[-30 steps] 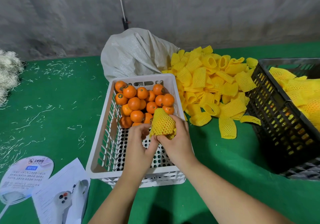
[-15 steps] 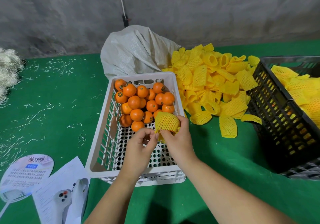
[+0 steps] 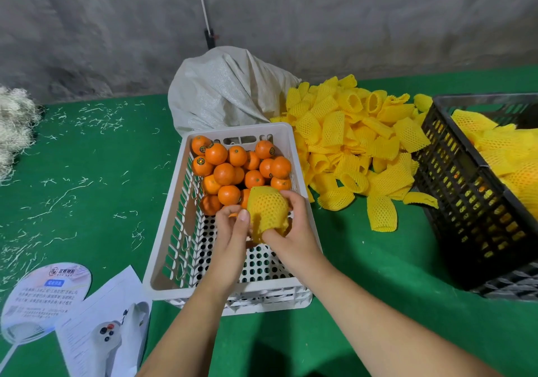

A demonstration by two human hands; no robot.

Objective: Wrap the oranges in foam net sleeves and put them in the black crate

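1. Observed over the white crate (image 3: 163,263): right hand (image 3: 294,231) gripping a foam net sleeve (image 3: 267,210), fingers curled over its far side, thumb pressed at its lower edge; left hand (image 3: 233,225) pinching at the sleeve's near opening, a sliver of orange (image 3: 233,216) visible there.
2. Located: unwrapped oranges (image 3: 241,167) heaped at the crate's far end; spare sleeves (image 3: 355,143) piled on the table (image 3: 87,172) just beside; black crate (image 3: 471,202) to the right, already holding wrapped fruit.
3. Judged step: seating the fruit inside the sleeve.
4. Advised: stretch the opening wide; push the fruit to mid-length; leave netting overhanging both ends; avoid tearing the mesh; only then carry across to the black crate.
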